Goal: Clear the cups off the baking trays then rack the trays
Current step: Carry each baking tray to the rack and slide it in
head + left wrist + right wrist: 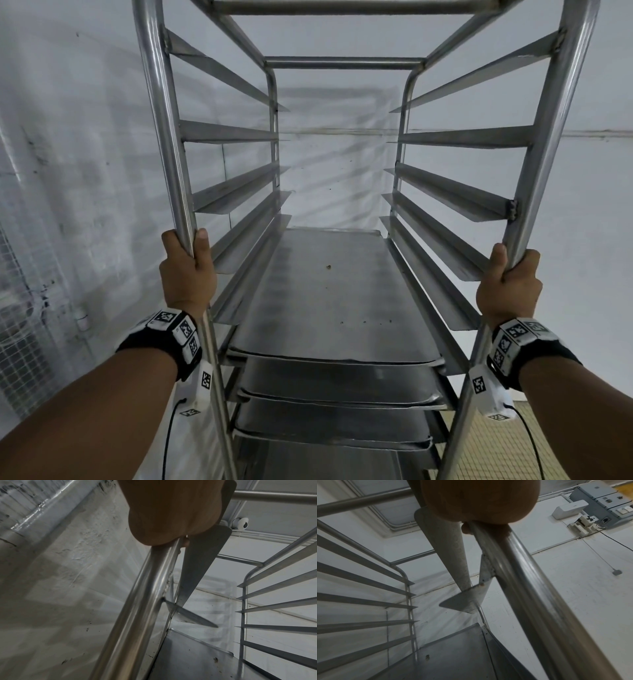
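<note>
Head view, centre of the frame: a tall steel tray rack (342, 65) seen from its open front, with angled side runners (233, 133) rising along both inner walls. The left hand (186, 274), lower left, is wrapped round the rack's left front post (161, 113), thumb on the inner side of the tube. The right hand (510, 284), lower right, is wrapped round the right front post (555, 130) in the same way. Both wrists carry black bands with printed marker blocks (178, 329). Baking trays (325, 294) sit on the runners in the lower middle of the frame: the top one lies flat with a few crumbs on it, and at least three more are stacked on the levels directly beneath, their front lips (342, 397) protruding slightly. The runners in the upper half hold nothing. Behind the rack, a pale stained wall (85, 154); at lower right, a strip of yellowish floor (565, 442). Right-wrist view, upper right: grey wall boxes (606, 503)
</note>
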{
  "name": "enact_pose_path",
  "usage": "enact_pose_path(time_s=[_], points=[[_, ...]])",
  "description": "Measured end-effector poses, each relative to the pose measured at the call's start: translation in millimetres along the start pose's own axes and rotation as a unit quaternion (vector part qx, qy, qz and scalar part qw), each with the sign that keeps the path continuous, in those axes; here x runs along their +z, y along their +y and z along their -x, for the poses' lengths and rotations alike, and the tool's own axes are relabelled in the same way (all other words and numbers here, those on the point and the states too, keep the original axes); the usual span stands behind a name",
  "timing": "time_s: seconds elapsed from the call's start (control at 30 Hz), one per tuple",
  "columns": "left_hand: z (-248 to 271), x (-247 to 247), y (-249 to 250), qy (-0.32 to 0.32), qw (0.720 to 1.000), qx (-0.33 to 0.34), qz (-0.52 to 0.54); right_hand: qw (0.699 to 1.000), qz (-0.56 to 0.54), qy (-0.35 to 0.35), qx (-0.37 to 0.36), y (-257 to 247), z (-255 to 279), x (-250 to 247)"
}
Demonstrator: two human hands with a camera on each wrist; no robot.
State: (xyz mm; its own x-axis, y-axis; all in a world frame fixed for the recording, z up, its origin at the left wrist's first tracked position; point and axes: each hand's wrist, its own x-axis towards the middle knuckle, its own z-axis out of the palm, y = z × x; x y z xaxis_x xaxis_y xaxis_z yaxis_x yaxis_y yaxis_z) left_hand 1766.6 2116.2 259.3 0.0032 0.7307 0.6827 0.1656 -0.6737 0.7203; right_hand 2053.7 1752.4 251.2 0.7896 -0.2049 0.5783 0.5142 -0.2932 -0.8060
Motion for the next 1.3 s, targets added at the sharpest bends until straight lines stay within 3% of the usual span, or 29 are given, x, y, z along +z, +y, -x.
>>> enact_pose_path(time_s=[1.0,1.3], points=[[-23,56,-14,0.008,1.0,-0.016,0.012,1.0,-0.003,0.006,-0.016,24,-38,53],[-24,51,-15,-0.012,1.0,-0.015,0.002,1.0,0.005,-0.001,-0.013,23,-38,54]])
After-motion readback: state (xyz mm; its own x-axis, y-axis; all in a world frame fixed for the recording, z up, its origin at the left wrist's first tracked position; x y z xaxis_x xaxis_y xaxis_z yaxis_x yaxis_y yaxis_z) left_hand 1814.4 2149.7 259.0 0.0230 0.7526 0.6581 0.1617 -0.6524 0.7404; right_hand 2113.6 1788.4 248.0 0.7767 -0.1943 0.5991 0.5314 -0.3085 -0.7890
